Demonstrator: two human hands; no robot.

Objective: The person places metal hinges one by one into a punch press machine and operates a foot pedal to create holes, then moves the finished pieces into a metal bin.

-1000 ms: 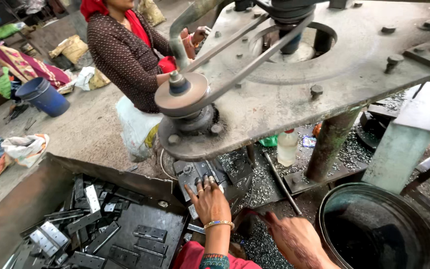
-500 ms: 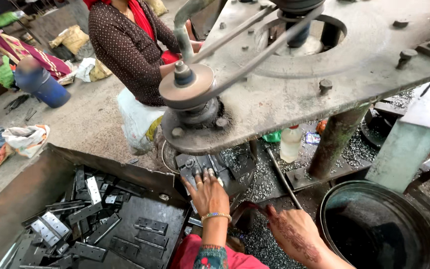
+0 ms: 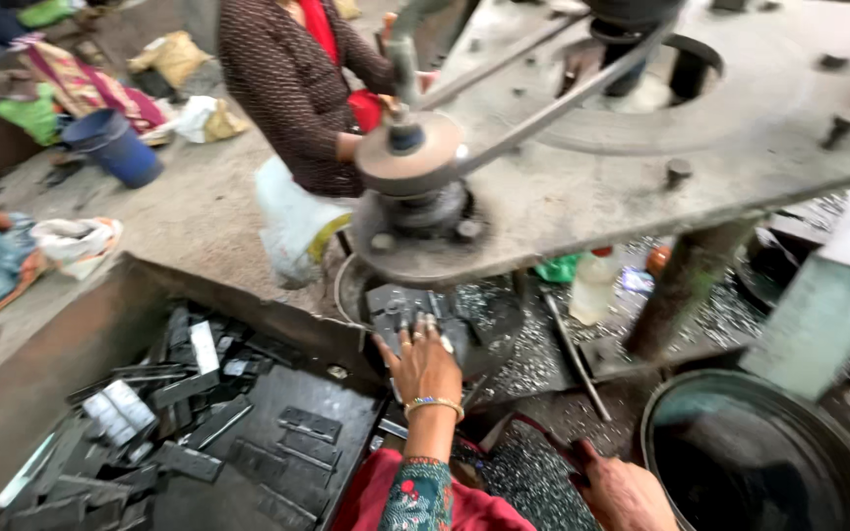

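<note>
My left hand (image 3: 425, 362), with rings and a bangle on the wrist, lies with spread fingers on a small pile of dark flat metal plates (image 3: 397, 303) under the grey machine table (image 3: 641, 167). My right hand (image 3: 627, 492) rests low near my lap, beside a heap of metal chips (image 3: 523, 472); its fingers look curled and I cannot see anything in it. Directly above my left hand sits a belt-driven pulley (image 3: 410, 157).
A dark metal tray (image 3: 71, 354) on the left holds several flat metal plates. A black round drum (image 3: 740, 452) stands at the right. Another person in a dotted brown top (image 3: 287, 79) stands beyond the machine. A blue bucket (image 3: 115, 147) and a plastic bottle (image 3: 592, 285) lie farther off.
My left hand has stayed on the plates under the machine. The view has shifted, so the scene slid right and down. My right hand has sunk lower in the frame.
</note>
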